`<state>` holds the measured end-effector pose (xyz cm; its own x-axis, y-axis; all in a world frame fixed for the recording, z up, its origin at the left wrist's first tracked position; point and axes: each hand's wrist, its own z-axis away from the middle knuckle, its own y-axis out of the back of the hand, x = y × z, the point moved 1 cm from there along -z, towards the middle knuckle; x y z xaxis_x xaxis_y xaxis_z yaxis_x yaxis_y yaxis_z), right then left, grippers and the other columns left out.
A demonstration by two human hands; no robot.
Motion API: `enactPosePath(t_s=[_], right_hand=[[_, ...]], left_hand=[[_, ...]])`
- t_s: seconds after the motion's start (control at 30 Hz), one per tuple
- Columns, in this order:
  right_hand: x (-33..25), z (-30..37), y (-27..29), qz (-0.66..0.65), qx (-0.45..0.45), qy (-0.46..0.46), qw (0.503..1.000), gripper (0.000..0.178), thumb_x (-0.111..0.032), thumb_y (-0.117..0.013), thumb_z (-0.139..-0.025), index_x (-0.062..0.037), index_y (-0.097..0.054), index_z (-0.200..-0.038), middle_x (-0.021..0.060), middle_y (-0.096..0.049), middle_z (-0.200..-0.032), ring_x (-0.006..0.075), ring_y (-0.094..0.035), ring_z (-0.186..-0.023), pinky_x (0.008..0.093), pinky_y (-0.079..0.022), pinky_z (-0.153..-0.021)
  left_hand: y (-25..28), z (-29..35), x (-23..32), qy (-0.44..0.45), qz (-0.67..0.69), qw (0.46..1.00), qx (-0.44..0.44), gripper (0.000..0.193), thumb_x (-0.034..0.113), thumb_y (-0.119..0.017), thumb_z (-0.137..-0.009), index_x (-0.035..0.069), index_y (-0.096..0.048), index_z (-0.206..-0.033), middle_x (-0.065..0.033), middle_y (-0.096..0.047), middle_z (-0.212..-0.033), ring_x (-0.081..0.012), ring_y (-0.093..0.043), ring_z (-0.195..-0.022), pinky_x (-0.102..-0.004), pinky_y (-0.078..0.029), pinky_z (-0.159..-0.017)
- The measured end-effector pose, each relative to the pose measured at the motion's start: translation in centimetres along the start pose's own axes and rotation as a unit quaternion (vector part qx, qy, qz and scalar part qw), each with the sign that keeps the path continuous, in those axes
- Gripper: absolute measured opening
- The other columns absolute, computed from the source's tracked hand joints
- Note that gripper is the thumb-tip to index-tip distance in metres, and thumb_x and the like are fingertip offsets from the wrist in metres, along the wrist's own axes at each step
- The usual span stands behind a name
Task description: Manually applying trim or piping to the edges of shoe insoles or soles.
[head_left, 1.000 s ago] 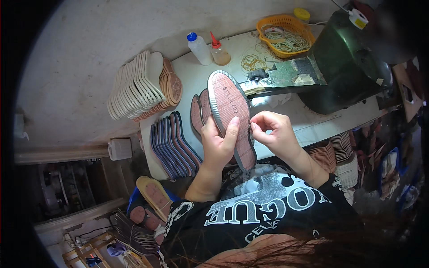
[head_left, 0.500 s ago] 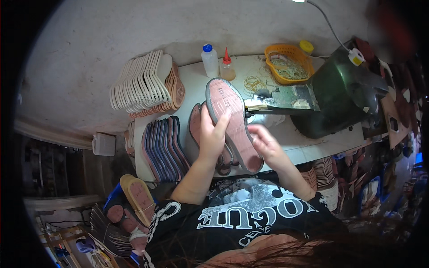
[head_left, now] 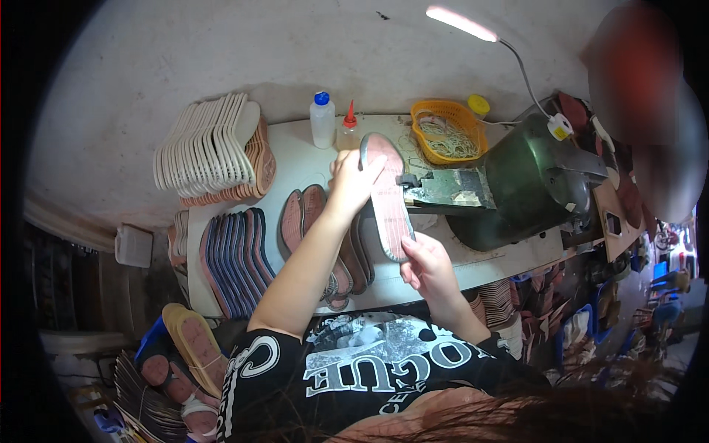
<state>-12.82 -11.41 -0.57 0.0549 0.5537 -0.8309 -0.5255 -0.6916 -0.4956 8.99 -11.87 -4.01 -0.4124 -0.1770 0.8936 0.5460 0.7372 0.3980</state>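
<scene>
A pink shoe sole with a dark rim is held up in front of me, its long side against the tip of a green machine's arm. My left hand grips its far, rounded end, thumb on the pink face and fingers behind. Near the lower end, my right hand pinches the rim between thumb and fingers. Beneath my left forearm, several more pink soles lie on the white table, partly hidden. Left of them stands a row of dark-edged soles.
White sole-shaped pieces are stacked at the back left. A blue-capped bottle, a red-tipped bottle and a yellow basket of bands stand along the back. The machine's green body fills the right. A lit lamp hangs above.
The sole has come against the machine arm's tip. My right hand, earlier beside the sole with loose fingers, now pinches its lower end. The view has shifted, bringing the lamp in.
</scene>
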Motion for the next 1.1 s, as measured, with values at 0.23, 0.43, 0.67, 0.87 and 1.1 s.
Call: enactPosePath(t_s=[0.23,0.43,0.67,0.87,1.1], right_hand=[[1.0,-1.4,-4.1,0.067,-0.081,-0.045,0.993,0.022,-0.022,-0.052,-0.096,-0.0026,-0.052,-0.107,0.0030,-0.058,-0.069,0.0054,-0.050,-0.046,0.0169,-0.035,-0.038],[6.0,-3.6,-4.8,0.360,-0.116,-0.101,0.920,0.057,-0.023,-0.050,-0.097,-0.0020,-0.024,-0.143,0.0080,-0.062,-0.069,0.0123,-0.057,-0.053,0.0254,-0.045,-0.048],[5.5,-3.0,-5.5,0.380,-0.110,-0.017,0.918,0.041,-0.020,-0.057,-0.094,0.0000,-0.047,-0.128,0.0041,-0.061,-0.065,0.0072,-0.055,-0.055,0.0229,-0.043,-0.050],[5.2,-0.9,-5.2,0.371,-0.145,-0.063,0.915,0.026,-0.017,-0.056,-0.094,0.0005,-0.059,-0.113,0.0017,-0.061,-0.072,0.0055,-0.056,-0.058,0.0200,-0.042,-0.049],[3.6,-0.2,-5.2,0.267,-0.133,-0.092,0.950,0.030,-0.016,-0.050,-0.097,0.0018,-0.054,-0.120,0.0021,-0.059,-0.082,0.0089,-0.058,-0.071,0.0232,-0.049,-0.062]], left_hand=[[7.2,2.3,0.7,-0.111,0.069,0.991,0.036,0.040,0.035,-0.057,-0.090,-0.004,-0.056,-0.080,-0.0201,-0.054,-0.084,-0.0347,-0.052,-0.088,-0.0412,-0.040,-0.081],[21.0,13.5,-7.8,0.101,-0.313,0.924,0.196,0.047,0.042,-0.057,-0.088,-0.001,-0.058,-0.107,-0.0204,-0.057,-0.110,-0.0354,-0.052,-0.106,-0.0434,-0.040,-0.091],[25.2,20.2,-15.4,0.299,-0.276,0.887,0.218,0.065,0.049,-0.060,-0.084,-0.006,-0.049,-0.117,-0.0267,-0.051,-0.119,-0.0406,-0.049,-0.110,-0.0466,-0.038,-0.096],[24.9,19.2,-9.1,0.273,-0.253,0.887,0.274,0.068,0.029,-0.076,-0.070,-0.003,-0.043,-0.121,-0.0219,-0.048,-0.115,-0.0357,-0.050,-0.109,-0.0420,-0.042,-0.091],[21.4,17.3,2.3,0.038,-0.137,0.975,0.173,0.083,0.018,-0.078,-0.068,0.000,-0.032,-0.135,-0.0224,-0.044,-0.120,-0.0362,-0.050,-0.110,-0.0407,-0.043,-0.092]])
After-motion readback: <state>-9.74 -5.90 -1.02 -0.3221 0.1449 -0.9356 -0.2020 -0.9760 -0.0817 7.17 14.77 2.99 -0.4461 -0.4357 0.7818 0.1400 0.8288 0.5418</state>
